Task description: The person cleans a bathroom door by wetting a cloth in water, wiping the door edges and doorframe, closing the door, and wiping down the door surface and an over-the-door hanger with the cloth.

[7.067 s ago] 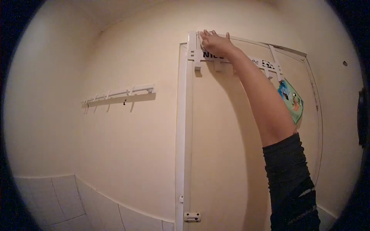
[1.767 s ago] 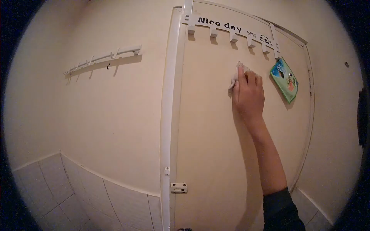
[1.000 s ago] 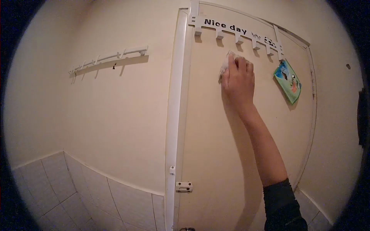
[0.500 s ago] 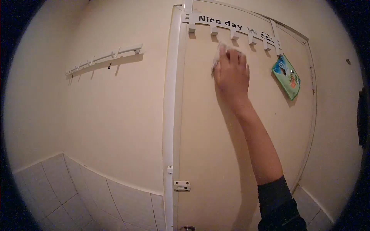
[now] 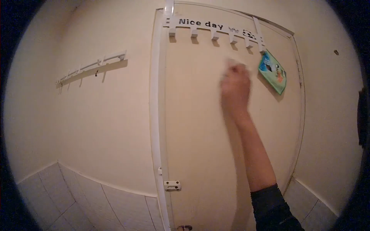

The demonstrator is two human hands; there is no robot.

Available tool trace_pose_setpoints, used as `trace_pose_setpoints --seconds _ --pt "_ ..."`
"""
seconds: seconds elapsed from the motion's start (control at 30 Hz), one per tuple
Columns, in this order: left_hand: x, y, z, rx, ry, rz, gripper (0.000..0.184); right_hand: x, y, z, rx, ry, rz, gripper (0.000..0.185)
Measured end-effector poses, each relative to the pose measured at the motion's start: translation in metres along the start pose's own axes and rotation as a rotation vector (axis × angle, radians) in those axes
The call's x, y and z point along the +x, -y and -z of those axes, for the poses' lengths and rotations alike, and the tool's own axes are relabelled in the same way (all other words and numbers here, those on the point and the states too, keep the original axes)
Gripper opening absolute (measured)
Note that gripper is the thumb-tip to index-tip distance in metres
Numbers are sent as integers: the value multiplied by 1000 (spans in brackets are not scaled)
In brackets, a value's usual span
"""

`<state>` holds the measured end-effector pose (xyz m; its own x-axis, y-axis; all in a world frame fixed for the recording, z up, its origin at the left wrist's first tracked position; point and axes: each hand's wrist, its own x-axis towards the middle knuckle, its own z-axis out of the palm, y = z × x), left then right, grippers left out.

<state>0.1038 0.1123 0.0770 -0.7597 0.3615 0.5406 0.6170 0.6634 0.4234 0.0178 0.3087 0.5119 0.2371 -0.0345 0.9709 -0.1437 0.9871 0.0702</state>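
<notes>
My right hand (image 5: 236,85) is closed and pressed toward the upper middle of the cream door (image 5: 200,127), blurred by motion. A pale cloth (image 5: 230,62), bunched up, shows as a smear above its fingers; most of it is hidden in the grip. Just above the hand hangs a white hook rack (image 5: 214,34) lettered "Nice day", hung over the door's top. From its rightmost hook dangles a green and blue printed cloth (image 5: 273,72), to the right of my hand. My left hand is out of view.
On the left wall is a white hook rail (image 5: 92,66). A white latch (image 5: 172,185) sits on the door's left edge, with a round metal knob (image 5: 185,227) below. Grey tiles (image 5: 111,200) cover the lower wall. Something dark (image 5: 362,117) is at the far right.
My right hand has moved right and down across the door, away from the middle hooks and nearer the green cloth. The view has shifted slightly to the right.
</notes>
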Motion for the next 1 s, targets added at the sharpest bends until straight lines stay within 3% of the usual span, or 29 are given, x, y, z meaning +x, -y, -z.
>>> trace_pose_setpoints --seconds 0.03,0.1,0.2,0.33,0.5,0.7,0.8,0.87,0.9,0.97,1.0 --pt "1 2 -5 -27 -22 9 35 -3 13 -11 -173 -8 204 32" --pt "-3 10 -23 -79 -58 33 33 -3 45 -7 -113 -65 383 44" --pt "-7 23 -38 1 -227 -138 29 0 25 1 -165 68 306 53" --pt "-1 11 -22 -60 -179 -94 26 -6 -25 25 -267 9 199 53" --pt "1 4 -23 -62 -184 5 24 -62 -53 60 -300 106 230 55" --pt "-1 1 -15 148 -33 -16 27 -113 -101 108 -234 145 187 52" --pt "28 -31 14 267 492 242 39 -123 -131 124 -206 127 146 51" --pt "64 -41 19 134 482 -45 25 -128 -145 134 -185 133 115 51" --pt "79 -61 25 -28 357 -161 24 -128 -150 138 -176 134 103 51" --pt "135 -130 55 -339 110 -442 20 -129 -159 142 -158 142 103 51" --pt "160 -162 67 -563 134 -451 21 -131 -162 143 -152 149 116 51"
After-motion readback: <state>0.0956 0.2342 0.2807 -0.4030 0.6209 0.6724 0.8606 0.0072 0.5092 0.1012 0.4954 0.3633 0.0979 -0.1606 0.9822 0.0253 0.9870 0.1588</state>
